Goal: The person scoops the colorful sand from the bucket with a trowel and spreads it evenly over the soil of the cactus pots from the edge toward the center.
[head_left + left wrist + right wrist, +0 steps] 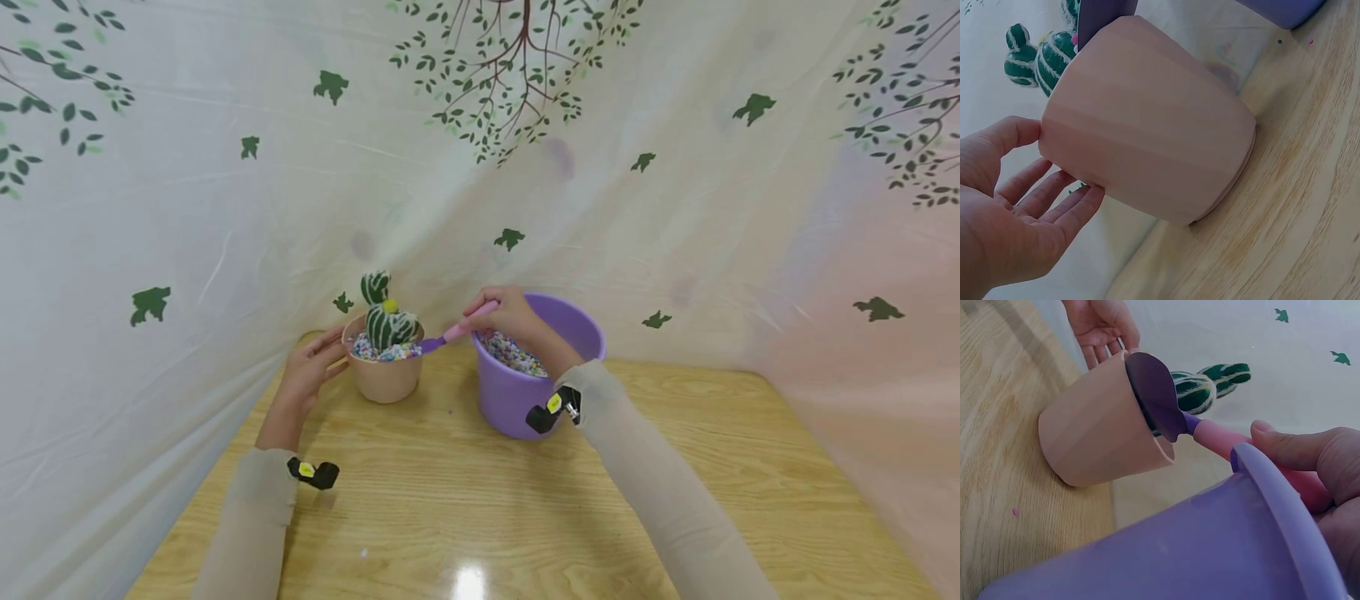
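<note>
A peach-coloured flower pot (386, 379) stands on the table with a green-and-white toy cactus (390, 327) in it and colourful beads (363, 346) around its base. My left hand (311, 367) touches the pot's left side near the rim, its fingers extended, as the left wrist view shows. My right hand (513, 317) grips the pink handle of a small trowel (1222, 439). The trowel's purple blade (1152, 390) lies over the pot's rim beside the cactus, with beads at its tip in the head view. Below the right hand is a purple bucket (513, 404) holding more beads (513, 354).
The wooden table (420, 500) carries a few stray beads, among them a pink bead (1015, 512). A pale curtain (675, 250) printed with leaves and branches hangs behind and at both sides, close behind the pot and bucket.
</note>
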`<state>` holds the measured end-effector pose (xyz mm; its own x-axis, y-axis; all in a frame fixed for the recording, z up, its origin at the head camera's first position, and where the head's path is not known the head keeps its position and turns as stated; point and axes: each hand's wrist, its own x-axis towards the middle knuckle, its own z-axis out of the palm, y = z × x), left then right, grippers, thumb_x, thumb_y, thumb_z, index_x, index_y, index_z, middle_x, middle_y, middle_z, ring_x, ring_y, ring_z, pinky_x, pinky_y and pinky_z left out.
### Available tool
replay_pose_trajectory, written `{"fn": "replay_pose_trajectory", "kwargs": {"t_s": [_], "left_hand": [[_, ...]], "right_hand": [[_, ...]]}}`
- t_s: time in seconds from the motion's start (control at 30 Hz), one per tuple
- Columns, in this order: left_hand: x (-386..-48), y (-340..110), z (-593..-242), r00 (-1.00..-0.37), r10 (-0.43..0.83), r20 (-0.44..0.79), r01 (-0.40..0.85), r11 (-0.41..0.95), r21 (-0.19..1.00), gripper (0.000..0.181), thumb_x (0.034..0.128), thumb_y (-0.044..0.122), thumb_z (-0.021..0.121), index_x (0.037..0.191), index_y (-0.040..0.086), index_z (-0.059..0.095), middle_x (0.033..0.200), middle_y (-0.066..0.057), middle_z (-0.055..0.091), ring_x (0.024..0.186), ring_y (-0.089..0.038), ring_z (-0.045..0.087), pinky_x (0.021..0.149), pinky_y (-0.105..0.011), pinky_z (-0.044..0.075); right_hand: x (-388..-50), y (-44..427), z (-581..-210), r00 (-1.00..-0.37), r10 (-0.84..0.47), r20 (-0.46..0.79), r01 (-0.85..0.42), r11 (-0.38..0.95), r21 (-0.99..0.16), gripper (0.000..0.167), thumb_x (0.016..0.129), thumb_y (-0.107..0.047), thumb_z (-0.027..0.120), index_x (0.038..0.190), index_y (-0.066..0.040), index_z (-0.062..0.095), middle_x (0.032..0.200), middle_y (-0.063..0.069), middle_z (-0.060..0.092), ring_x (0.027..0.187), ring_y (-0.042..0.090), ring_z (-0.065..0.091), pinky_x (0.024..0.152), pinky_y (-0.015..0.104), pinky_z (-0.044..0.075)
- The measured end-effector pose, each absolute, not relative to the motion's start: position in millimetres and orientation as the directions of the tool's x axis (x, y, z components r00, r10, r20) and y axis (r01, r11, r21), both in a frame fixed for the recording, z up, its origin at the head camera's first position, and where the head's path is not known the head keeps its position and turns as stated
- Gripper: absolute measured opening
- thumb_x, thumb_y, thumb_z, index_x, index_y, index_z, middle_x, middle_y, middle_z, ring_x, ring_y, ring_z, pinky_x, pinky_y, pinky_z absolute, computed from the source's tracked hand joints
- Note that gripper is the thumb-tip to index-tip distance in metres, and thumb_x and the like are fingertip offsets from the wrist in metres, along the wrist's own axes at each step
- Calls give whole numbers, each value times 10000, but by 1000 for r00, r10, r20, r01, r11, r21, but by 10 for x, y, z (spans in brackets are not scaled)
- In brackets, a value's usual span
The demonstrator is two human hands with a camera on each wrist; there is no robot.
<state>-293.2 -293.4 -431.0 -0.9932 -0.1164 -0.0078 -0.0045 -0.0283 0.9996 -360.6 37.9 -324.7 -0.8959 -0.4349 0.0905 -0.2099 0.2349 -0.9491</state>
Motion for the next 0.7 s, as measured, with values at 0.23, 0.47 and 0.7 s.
{"fn": "replay_pose_trajectory", "kwargs": {"t_s": [0.23,0.47,0.7], "left_hand": [[-2945,-2918,-4312,-991,-132,-5,2,-48,999,597,1048,248,583,1576,65,372,1607,-114,411,1044,84,608,1092,-281,502],[-2953,-2917,-4318,-991,-131,-5,1,-48,999,598,1046,261,585,1576,76,377,1568,-84,460,1031,76,611,1180,-404,429],[-2952,-2908,-4314,-989,-144,-17,-7,-71,997,598,1038,272,601,1566,77,398,1425,23,563,1028,77,619,1182,-398,420]], "right_hand": [[-3586,370,-3239,-895,-439,77,-192,224,-955,180,808,34,800,966,45,713,708,14,711,618,155,597,593,270,516],[-3581,368,-3239,-898,-435,69,-182,223,-958,164,814,21,799,956,22,717,713,-6,721,611,144,585,581,259,500],[-3582,368,-3249,-900,-429,75,-182,213,-960,163,815,31,800,951,37,712,684,-7,707,599,142,586,566,244,505]]}}
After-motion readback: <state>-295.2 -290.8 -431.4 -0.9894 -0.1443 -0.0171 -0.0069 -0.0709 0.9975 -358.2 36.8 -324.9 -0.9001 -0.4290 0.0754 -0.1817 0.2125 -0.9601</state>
